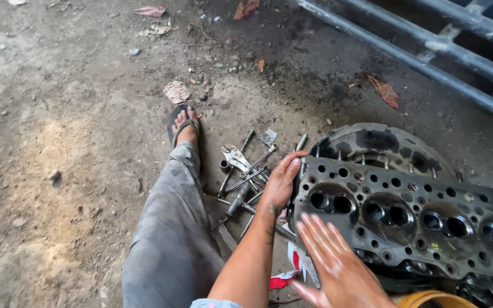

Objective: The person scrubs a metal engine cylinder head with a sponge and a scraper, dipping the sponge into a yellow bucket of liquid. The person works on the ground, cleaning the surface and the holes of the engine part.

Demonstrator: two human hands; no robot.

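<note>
A dark, sooty engine cylinder head point(412, 219) lies tilted with its valve ports facing up, resting on a round metal part point(383, 145). My left hand point(283, 182) grips the head's left end, fingers curled over its edge. My right hand point(335, 262) lies flat and open on the head's near-left face, fingers spread and oily. My left leg in grey trousers point(172, 239) stretches out to the left, with a sandalled foot point(185, 128).
A pile of tools point(246, 177), including locking pliers, wrenches and bolts, lies on the dirty concrete floor between my leg and the head. Grey steel bars point(429, 57) run across the top right. A yellow rim point(435, 299) and red-white scrap point(283, 279) sit near me.
</note>
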